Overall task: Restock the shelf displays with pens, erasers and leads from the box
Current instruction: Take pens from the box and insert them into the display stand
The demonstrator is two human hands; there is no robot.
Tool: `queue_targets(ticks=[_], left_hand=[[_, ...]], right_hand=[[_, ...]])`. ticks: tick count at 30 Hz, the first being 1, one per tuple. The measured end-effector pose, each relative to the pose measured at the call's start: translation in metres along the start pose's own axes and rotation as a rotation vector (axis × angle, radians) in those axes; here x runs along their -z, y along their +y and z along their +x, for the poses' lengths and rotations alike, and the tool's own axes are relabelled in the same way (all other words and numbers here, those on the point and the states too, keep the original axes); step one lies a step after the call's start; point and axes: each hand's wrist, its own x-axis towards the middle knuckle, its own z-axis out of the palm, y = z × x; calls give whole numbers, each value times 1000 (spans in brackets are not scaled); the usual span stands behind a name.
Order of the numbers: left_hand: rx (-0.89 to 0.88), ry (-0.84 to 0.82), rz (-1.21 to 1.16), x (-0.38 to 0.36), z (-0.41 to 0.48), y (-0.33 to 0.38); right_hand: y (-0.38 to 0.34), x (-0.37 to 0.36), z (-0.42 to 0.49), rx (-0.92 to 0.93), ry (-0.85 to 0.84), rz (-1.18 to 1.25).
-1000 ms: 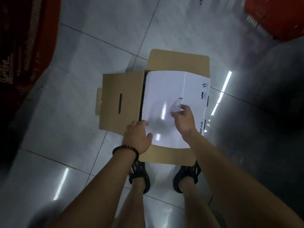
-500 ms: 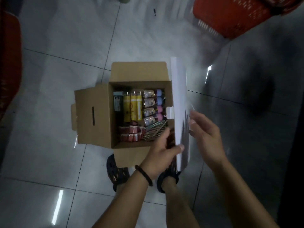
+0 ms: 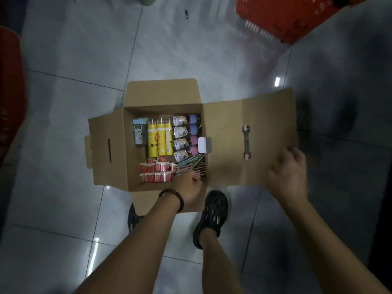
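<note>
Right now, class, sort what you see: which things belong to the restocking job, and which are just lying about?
Job:
- box, lid folded open
- pens, yellow tubes, red packs inside it
- left hand at the pens
- right hand on the lid

Lying about:
- red basket
- small dark thing on the floor

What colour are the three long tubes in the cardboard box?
The long tubes are yellow, clearest in the head view.

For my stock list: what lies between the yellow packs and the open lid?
Head view: between the yellow packs and the lid lie four printed packets, then a column of purple and pink pieces.
</note>
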Motion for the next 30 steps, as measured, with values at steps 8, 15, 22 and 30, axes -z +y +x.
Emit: queue_targets(ticks=[8, 15, 22, 30], left_hand=[[58, 0, 101, 12, 10, -84], [-5, 139, 306, 24, 19, -147], [-221, 137, 255, 12, 89, -138], [-280, 220, 619, -38, 189, -109]], right_hand=[[-26, -90, 9, 79, -595, -42], [-66, -186, -3, 271, -560, -115], [-77, -249, 16, 136, -100, 64], [-45, -240, 41, -58, -377, 834]])
